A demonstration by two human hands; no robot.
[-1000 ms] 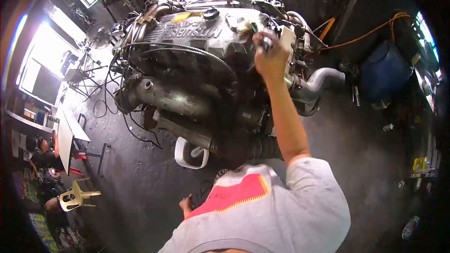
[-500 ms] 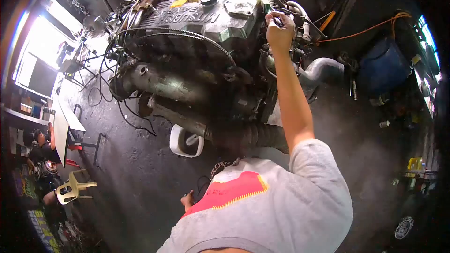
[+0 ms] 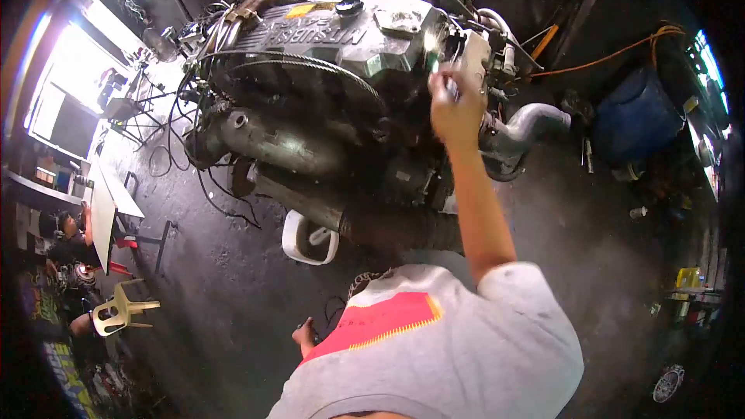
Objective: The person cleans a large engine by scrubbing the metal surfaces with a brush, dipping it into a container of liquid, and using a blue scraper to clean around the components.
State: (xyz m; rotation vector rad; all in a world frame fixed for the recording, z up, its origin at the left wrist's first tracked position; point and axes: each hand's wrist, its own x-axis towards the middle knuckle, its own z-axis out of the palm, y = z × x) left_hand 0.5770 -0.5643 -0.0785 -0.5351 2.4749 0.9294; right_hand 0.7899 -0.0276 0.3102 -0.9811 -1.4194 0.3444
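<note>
My right hand (image 3: 458, 109) is closed around a brush with pale bristles (image 3: 434, 48), smeared by motion. The brush is at the right end of a large, dusty engine (image 3: 287, 140), beside its grey valve cover (image 3: 341, 35) with raised lettering. Low in the view, my left hand (image 3: 304, 334) is partly hidden by my shirt. Its fingers look curled, thumb up, near a dark cord; what they hold is not clear.
A white plastic container (image 3: 291, 240) stands on the floor below the engine. To the right are a silver pipe (image 3: 535, 120) and a blue drum (image 3: 640, 116). A person (image 3: 74, 237) sits by a board at left, near a cream plastic stool (image 3: 116, 310).
My right hand has moved down and slightly left with the brush, from the valve cover's upper right corner to lower along its right end. My left hand has shifted slightly left.
</note>
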